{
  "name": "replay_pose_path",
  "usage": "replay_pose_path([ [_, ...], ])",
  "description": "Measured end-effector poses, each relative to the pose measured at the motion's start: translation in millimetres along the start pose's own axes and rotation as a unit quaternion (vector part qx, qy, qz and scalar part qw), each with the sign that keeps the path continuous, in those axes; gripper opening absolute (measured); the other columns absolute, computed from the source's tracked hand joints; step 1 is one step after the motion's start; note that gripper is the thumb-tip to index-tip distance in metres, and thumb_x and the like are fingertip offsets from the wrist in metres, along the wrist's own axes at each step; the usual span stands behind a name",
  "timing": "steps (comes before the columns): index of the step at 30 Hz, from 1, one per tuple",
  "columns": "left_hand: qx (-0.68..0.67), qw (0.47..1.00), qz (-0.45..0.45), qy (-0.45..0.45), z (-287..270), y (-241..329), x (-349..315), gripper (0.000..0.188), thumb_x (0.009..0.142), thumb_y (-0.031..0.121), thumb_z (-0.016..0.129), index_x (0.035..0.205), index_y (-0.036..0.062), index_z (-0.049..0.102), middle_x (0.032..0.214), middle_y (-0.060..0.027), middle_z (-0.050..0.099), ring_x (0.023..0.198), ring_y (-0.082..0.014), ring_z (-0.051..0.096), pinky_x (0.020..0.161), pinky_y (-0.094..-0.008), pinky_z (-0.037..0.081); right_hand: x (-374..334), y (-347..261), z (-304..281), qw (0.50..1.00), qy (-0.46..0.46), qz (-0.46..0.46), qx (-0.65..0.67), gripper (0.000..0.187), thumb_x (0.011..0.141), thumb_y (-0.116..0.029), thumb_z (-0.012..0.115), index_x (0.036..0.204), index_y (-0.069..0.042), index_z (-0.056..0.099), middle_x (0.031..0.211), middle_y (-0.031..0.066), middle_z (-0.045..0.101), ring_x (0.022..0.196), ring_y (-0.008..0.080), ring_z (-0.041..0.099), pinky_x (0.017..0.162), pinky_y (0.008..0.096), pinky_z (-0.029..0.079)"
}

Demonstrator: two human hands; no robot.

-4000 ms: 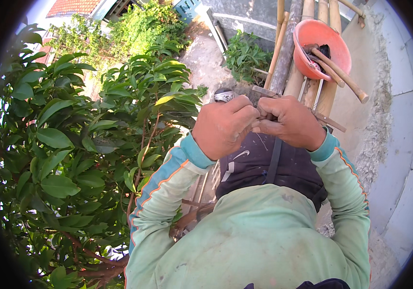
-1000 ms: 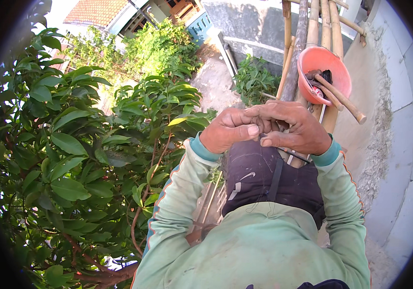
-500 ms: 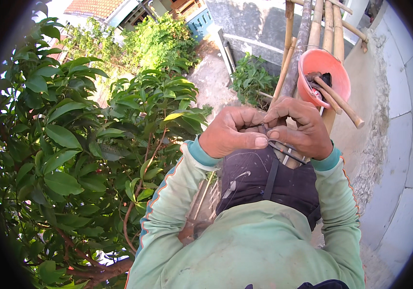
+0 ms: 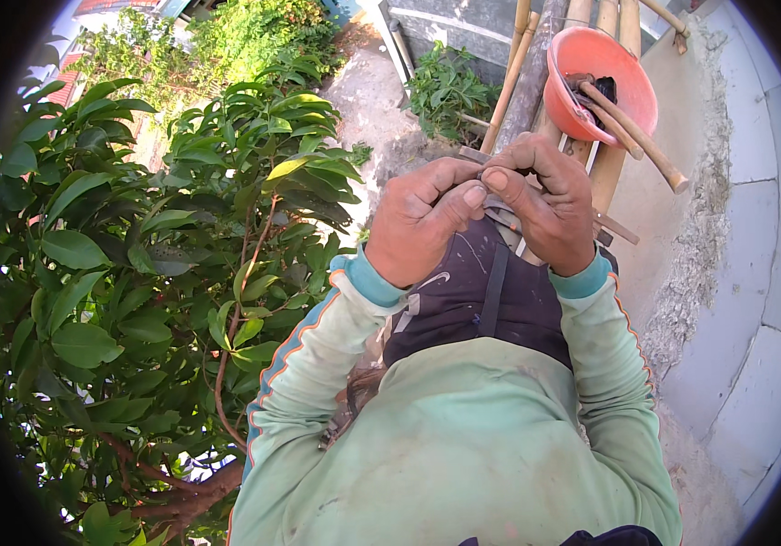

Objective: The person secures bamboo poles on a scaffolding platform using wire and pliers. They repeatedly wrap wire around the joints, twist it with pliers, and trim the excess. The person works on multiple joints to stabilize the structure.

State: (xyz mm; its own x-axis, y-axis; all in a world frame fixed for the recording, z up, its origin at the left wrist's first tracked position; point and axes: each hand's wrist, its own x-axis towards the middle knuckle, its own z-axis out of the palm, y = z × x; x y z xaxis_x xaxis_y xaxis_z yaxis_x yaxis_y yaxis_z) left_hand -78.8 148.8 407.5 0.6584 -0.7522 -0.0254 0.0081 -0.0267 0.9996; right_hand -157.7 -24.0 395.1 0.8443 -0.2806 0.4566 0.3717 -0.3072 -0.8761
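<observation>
My left hand (image 4: 418,218) and my right hand (image 4: 550,200) meet in front of me above my dark trousers (image 4: 463,305). Both are closed, thumbs and fingertips pinched together. Whatever sits in the pinch is tiny and mostly hidden by the fingers; I cannot make out its kind. A thin dark curved strip or loop (image 4: 502,217) shows just under the fingertips, between the two hands. Past my right hand stands a salmon-pink bucket (image 4: 600,55) holding tools with wooden handles (image 4: 641,150) that stick out over its rim.
Bamboo poles (image 4: 511,86) run away ahead, below and beside the bucket. A leafy tree (image 4: 136,273) fills the left side. On the right lie a rough concrete ledge (image 4: 682,246) and pale grey panels (image 4: 745,273). A small shrub (image 4: 450,91) grows by a grey wall ahead.
Both hands have shifted slightly left and up in view, still pinched together. The thin dark strip that stuck out past the right hand no longer shows there. The view has tilted a little.
</observation>
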Motion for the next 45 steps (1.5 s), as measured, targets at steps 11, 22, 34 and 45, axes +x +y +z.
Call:
replay_pose_path([
  [11, -0.248, 0.950, -0.186, -0.034, -16, -40, -16, 0.024, 0.098, 0.016, 0.065, 0.116, 0.0001, 0.068, 0.089, -0.0070, 0.066, 0.072, -0.0090, 0.060, 0.050, -0.0178, 0.040, -36, 25, 12, 0.989, -0.026, 0.112, 0.088, 0.011, 0.094, -0.012, 0.072, 0.092, -0.002, 0.069, 0.081, 0.0032, 0.065, 0.075, 0.0107, 0.058, 0.067, 0.0280, 0.047],
  [22, -0.293, 0.944, -0.152, -0.011, -14, -39, -25, 0.019, 0.095, 0.011, 0.070, 0.110, 0.0016, 0.063, 0.082, -0.0022, 0.061, 0.058, -0.0054, 0.048, 0.046, -0.0195, 0.036, -42, 27, 13, 0.991, -0.036, 0.093, 0.085, 0.013, 0.096, -0.011, 0.067, 0.100, 0.001, 0.072, 0.088, 0.0081, 0.069, 0.076, 0.0147, 0.064, 0.067, 0.0285, 0.051],
  [34, -0.401, 0.908, -0.082, 0.090, 19, -46, -39, 0.006, 0.101, 0.018, 0.061, 0.100, 0.0119, 0.060, 0.074, 0.0025, 0.052, 0.053, -0.0051, 0.037, 0.049, -0.0200, 0.033, -51, 11, 48, 0.994, 0.097, 0.033, 0.023, 0.015, 0.093, -0.002, 0.068, 0.107, 0.001, 0.072, 0.097, 0.0118, 0.070, 0.085, 0.0198, 0.067, 0.075, 0.0307, 0.054],
  [45, -0.390, 0.895, -0.055, 0.208, 24, -53, -39, 0.008, 0.100, 0.017, 0.065, 0.100, 0.0094, 0.063, 0.066, 0.0052, 0.052, 0.051, -0.0037, 0.040, 0.048, -0.0202, 0.035, -55, 5, 62, 0.995, 0.086, 0.045, -0.008, 0.026, 0.096, -0.004, 0.065, 0.121, -0.001, 0.070, 0.105, 0.0111, 0.067, 0.090, 0.0198, 0.064, 0.080, 0.0305, 0.052],
])
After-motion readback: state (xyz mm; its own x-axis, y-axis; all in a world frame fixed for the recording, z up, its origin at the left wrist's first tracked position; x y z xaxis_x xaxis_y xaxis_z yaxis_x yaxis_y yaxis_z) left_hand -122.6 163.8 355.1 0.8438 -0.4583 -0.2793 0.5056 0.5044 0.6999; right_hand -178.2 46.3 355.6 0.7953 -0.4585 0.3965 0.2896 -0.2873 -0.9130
